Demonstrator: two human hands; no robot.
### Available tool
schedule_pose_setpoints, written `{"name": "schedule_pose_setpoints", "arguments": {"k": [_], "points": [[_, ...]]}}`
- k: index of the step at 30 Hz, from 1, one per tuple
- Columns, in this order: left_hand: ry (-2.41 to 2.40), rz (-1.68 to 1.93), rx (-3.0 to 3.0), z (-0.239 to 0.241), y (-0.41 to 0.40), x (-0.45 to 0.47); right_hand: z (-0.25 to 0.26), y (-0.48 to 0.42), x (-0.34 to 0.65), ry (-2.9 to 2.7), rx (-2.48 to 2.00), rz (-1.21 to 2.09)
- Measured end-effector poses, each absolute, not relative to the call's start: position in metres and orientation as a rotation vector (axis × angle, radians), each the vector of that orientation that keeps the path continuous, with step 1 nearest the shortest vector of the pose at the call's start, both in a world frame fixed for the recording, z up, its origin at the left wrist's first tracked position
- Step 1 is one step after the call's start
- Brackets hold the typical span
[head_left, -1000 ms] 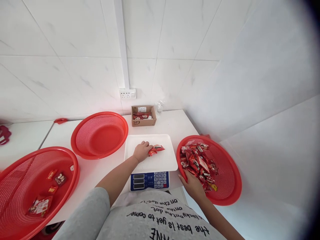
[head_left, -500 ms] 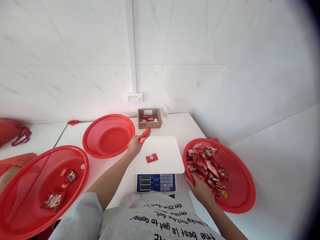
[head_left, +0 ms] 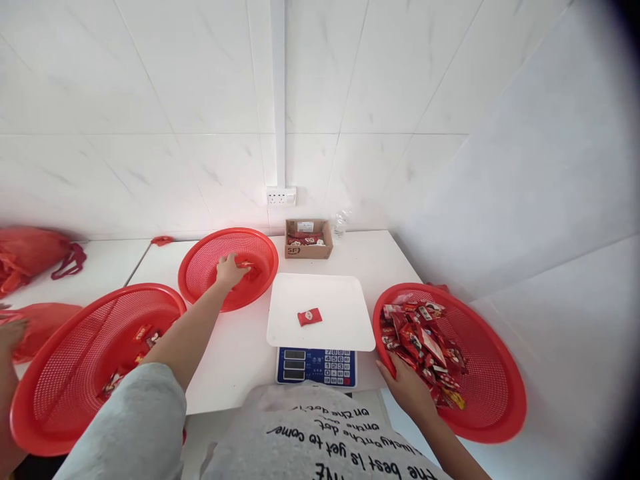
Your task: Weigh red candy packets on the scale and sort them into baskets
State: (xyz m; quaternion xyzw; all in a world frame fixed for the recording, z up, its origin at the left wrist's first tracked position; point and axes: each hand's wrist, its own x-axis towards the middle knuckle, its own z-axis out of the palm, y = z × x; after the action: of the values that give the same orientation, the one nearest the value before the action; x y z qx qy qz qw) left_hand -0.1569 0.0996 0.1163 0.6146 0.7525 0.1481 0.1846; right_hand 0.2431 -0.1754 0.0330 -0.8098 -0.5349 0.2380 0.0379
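Note:
My left hand (head_left: 231, 272) reaches into the red mesh basket (head_left: 197, 267) at the back left. Its fingers are apart, just beside small red candy packets (head_left: 254, 272) in that basket. At the right, my right hand (head_left: 406, 383) grips the near-left rim of another red basket (head_left: 495, 393), fingers hidden partly behind the rim. Piled in that basket are many red wrapped candies (head_left: 420, 340). One red candy packet (head_left: 310, 317) lies on the white pan of the weighing scale (head_left: 320, 290) between my arms.
A third red basket (head_left: 45, 400) with a few candies stands at the front left. Behind the scale are a cardboard box (head_left: 309, 250) of red packets and a clear plastic bottle (head_left: 341, 223). Red bags (head_left: 33, 257) and another person's arm (head_left: 7, 373) are at the far left.
My left hand has moved left from above the scale pan into the back-left basket, carrying red packets over; they now appear inside it. My right hand stays on the right basket's rim.

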Motion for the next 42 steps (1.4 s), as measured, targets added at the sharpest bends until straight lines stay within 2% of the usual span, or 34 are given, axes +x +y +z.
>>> {"name": "schedule_pose_setpoints", "arguments": {"k": [6,10,13,21,26,36,42], "points": [[1.795,0.424,2.064,0.100,0.068,-0.105,0.038,-0.176,0.241,-1.625,-2.481,0.734],[1.356,0.282,2.270,0.081,0.023,-0.054,0.037,-0.176,0.241,-1.642,-2.502,0.729],[1.246,0.189,2.316,0.071,-0.003,-0.028,0.036,-0.176,0.241,-1.647,-2.508,0.739],[1.327,0.144,2.229,0.063,-0.011,-0.020,0.036,-0.177,0.243,-1.627,-2.503,0.754],[1.396,0.256,2.102,0.067,-0.007,-0.035,0.035,-0.177,0.244,-1.641,-2.506,0.747],[1.709,0.628,1.815,0.087,0.020,-0.106,0.030,-0.178,0.247,-1.634,-2.462,0.780],[1.893,0.576,1.660,0.093,0.029,-0.154,0.026,-0.178,0.250,-1.607,-2.451,0.761]]}}
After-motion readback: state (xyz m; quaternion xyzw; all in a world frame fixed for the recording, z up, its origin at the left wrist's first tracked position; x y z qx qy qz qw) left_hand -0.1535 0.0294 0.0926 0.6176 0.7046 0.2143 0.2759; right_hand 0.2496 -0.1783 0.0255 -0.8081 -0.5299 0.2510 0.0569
